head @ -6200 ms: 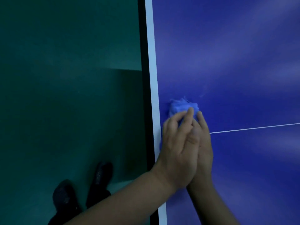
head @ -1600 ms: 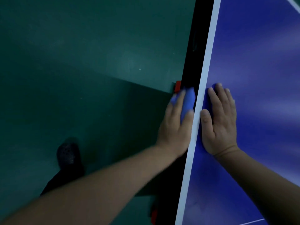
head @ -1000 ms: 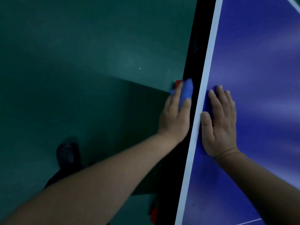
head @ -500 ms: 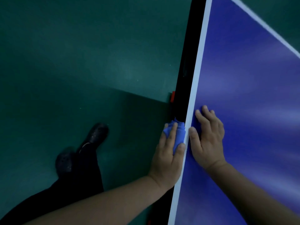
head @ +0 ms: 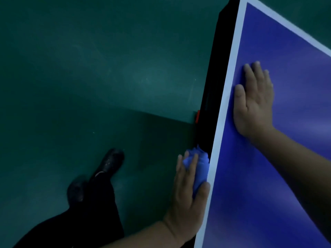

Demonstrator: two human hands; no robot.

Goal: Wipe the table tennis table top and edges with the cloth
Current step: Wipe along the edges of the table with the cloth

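The blue table tennis table (head: 268, 176) fills the right side, with a white border line (head: 223, 104) and a black side edge (head: 211, 86). My left hand (head: 188, 197) presses a bunched blue cloth (head: 198, 167) against that black side edge, just below the white line. My right hand (head: 254, 102) lies flat on the blue top, palm down and fingers apart, close to the white line and farther along than the left hand. The table's far corner shows at the top right.
Dark green floor (head: 89, 68) lies left of the table. My legs in dark trousers and black shoes (head: 109, 163) stand close to the table side. A small red part (head: 197, 116) sticks out under the black edge.
The view has shifted so the table's far corner shows. My left hand with the cloth has slid back toward me along the side edge, while the right hand stays flat on top, now ahead of it.
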